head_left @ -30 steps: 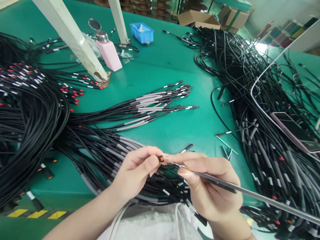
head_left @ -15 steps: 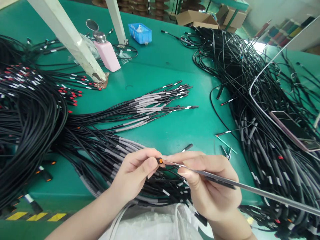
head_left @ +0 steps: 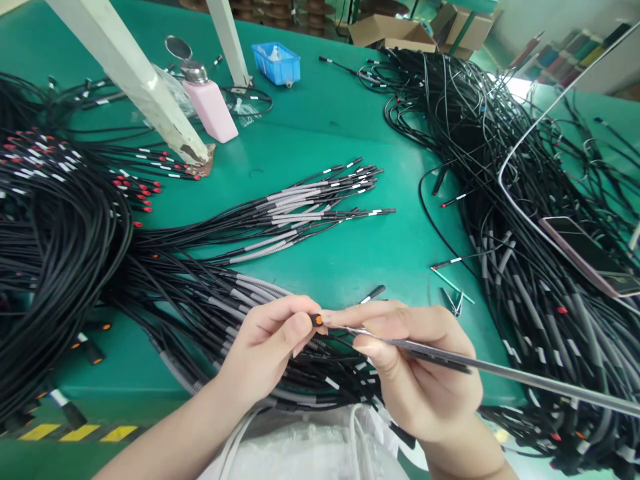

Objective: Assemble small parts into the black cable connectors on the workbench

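Between thumb and fingers, my left hand (head_left: 273,343) pinches a small black cable connector (head_left: 317,320) whose end face is orange. My right hand (head_left: 425,360) is closed around a slim pointed metal tool (head_left: 520,379), which runs out past the right edge of the view. Its thin tip points left at the connector, and the right index fingertip rests close beside the orange face. Whether the tip touches the connector is hard to make out. Under both hands lie black cables with grey ribbed sleeves (head_left: 250,288) and white labels.
Black cable bundles crowd the left (head_left: 55,233) and right (head_left: 465,127) of the green table (head_left: 320,143). A phone (head_left: 590,257) lies on the right bundle. Farther back stand a pink pump bottle (head_left: 213,110), a blue bin (head_left: 277,65) and white posts (head_left: 135,80). Small snips (head_left: 454,303) lie nearby.
The view has shifted slightly, so the surroundings sit a little differently in frame. Both hands keep the same grips, with the tool tip still at the connector.
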The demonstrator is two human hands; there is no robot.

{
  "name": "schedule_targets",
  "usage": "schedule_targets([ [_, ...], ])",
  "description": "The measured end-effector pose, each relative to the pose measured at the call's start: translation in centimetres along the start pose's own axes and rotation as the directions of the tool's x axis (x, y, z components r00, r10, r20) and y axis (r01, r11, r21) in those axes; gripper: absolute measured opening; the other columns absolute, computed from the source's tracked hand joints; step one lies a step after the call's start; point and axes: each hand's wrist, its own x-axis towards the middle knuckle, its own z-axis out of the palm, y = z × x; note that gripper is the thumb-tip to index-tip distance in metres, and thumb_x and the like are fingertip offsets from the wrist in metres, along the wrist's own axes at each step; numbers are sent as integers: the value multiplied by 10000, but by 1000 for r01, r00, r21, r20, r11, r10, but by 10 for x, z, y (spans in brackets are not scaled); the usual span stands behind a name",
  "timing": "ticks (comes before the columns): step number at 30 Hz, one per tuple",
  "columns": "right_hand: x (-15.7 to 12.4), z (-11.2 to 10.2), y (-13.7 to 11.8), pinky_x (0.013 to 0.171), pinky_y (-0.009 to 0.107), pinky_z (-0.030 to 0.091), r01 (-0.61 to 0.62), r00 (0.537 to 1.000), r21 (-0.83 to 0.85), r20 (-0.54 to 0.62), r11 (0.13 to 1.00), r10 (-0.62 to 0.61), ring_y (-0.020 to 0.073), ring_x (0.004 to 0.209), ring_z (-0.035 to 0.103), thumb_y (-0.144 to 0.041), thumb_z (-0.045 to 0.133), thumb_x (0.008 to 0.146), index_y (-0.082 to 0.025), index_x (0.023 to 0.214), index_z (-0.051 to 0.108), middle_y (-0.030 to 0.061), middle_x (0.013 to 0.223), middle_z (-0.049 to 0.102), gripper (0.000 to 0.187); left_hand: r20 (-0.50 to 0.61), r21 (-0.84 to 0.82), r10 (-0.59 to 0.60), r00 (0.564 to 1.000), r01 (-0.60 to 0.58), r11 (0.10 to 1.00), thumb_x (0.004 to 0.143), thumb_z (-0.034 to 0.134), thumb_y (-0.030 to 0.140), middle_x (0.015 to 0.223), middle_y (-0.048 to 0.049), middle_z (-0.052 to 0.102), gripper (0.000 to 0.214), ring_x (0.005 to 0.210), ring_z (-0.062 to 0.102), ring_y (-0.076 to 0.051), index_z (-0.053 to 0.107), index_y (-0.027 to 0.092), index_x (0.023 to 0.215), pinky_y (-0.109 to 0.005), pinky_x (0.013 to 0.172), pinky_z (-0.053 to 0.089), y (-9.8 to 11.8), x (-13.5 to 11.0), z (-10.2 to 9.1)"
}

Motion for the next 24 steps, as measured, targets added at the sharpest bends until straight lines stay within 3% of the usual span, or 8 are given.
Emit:
schedule_targets([
  [14, 4, 1, -1, 892, 321, 719, 18, 1000, 19, -14, 1000, -18, 226, 1049, 860, 6, 746, 937, -237, 1163, 677, 104, 1159, 876, 339, 22, 27, 30, 999, -31, 999, 850, 867, 588, 544, 19, 524, 405, 510, 377, -107, 861, 200, 732, -281, 540, 285, 4, 2, 2],
  [24, 4, 0, -3, 871, 316, 726, 36, 999, 20, -3, 999, -36, 231, 1032, 864, 14, 758, 925, -229, 1160, 680, 106, 1144, 879, 347, 28, 4, 35, 999, -35, 999, 836, 895, 551, 578, 3, 577, 351, 537, 460, -120, 861, 217, 737, -266, 544, 345, 3, 1, 1],
])
